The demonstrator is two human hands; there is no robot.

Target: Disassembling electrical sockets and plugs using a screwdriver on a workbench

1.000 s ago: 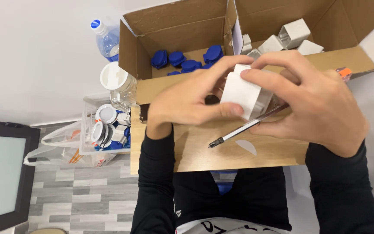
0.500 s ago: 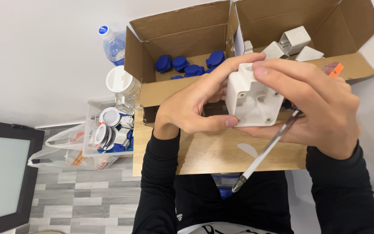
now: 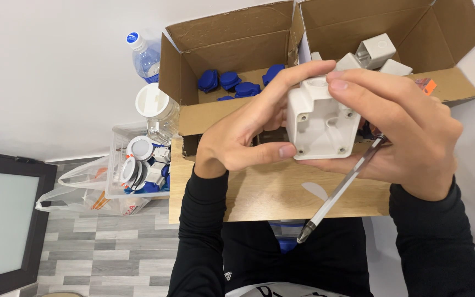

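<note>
A white plastic socket housing with screw holes at its corners is held up between both hands, its hollow back facing me. My left hand pinches it from the left with thumb under and fingers over the top. My right hand wraps it from the right and also holds a screwdriver with a clear handle, tip pointing down toward my lap. Below the hands lies a wooden board.
Two open cardboard boxes stand behind: the left box holds several blue caps, the right box holds white housings. A water bottle, a clear jar and a clear bin of parts stand at left.
The housing has been turned in my hands so its open back faces me. The screwdriver has swung from lying nearly flat to pointing down toward my lap.
</note>
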